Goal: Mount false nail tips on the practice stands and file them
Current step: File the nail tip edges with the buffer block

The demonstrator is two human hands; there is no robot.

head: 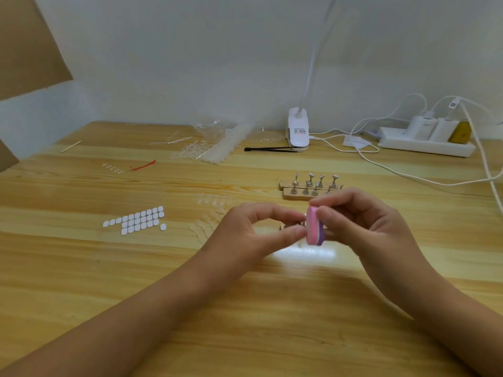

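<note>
Filing step, seemingly: right hand (362, 221) gripping a pink-and-purple buffer block (314, 227) at frame centre against a small blurred piece (292, 226) pinched by left hand (250, 229), practice stands (310, 185) just behind; next, short light strokes.

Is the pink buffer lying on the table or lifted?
Lifted. The right hand pinches the buffer on end above the table, beside a small item in the left hand, too blurred to name.
</note>
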